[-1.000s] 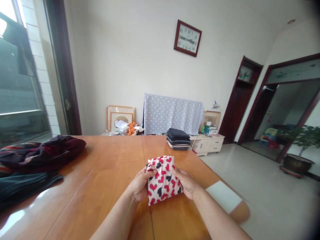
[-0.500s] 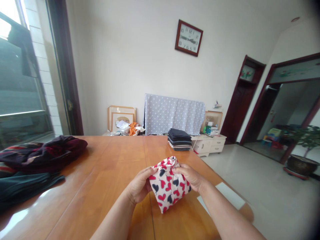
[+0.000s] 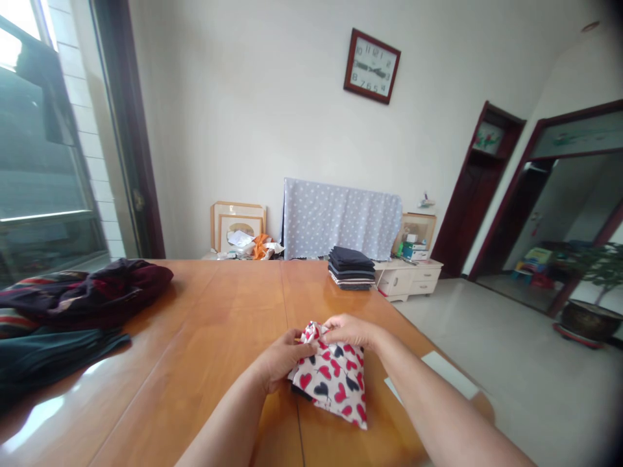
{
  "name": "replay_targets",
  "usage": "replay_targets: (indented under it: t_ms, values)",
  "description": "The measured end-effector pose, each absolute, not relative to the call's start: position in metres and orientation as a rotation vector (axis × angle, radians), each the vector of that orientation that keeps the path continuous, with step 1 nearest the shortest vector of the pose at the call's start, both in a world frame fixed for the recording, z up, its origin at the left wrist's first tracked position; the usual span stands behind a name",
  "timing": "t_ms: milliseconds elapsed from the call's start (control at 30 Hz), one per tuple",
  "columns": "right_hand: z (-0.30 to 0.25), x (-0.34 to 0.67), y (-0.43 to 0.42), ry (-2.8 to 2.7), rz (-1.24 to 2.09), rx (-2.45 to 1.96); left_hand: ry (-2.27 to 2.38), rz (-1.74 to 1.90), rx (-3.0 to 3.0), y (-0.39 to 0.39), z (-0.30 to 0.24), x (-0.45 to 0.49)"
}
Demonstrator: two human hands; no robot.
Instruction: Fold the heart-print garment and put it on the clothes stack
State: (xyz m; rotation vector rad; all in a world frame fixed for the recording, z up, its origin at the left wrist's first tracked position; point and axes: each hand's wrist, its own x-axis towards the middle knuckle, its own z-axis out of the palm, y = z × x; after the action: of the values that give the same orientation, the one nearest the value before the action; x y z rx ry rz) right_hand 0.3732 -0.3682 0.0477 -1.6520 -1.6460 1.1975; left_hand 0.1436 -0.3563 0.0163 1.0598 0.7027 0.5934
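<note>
A folded white cloth with red and black hearts (image 3: 333, 379) is between my two hands, low over the near part of the wooden table. My left hand (image 3: 282, 360) grips its left upper edge, thumb on top and fingers hidden behind. At the gathered top edge, my right hand (image 3: 348, 331) pinches the fabric with its fingertips. One corner of the cloth points down toward me. A dark edge shows beneath its left side; I cannot tell what it belongs to.
A stack of folded dark clothes (image 3: 351, 268) stands at the table's far right. Rumpled dark garments (image 3: 87, 292) and a dark green one (image 3: 58, 357) lie on the left. A pale sheet (image 3: 450, 376) lies by the right edge of the wooden table (image 3: 233, 305).
The heart-print cloth has turned, its lower corner swinging from left to right. My right hand has moved left along the top edge, closer to my left hand.
</note>
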Motion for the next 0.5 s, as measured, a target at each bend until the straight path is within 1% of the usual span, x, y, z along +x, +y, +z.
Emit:
replay_targets:
  t_ms: [133,267,333,500]
  values:
    - [0.031,0.368,-0.371,-1.570,0.769,-1.698,0.947,0.628,1.188,-0.351,0.010,0.146]
    - [0.027,0.352,-0.396,-1.587,0.517,-1.687,1.150,0.727,1.387,-0.347,0.009,0.145]
    - [0.028,0.339,-0.412,-1.670,0.439,-1.638,1.226,0.781,1.491,-0.345,0.009,0.143]
    - [0.032,0.315,-0.438,-1.740,0.410,-1.557,1.257,0.840,1.629,-0.343,0.010,0.139]
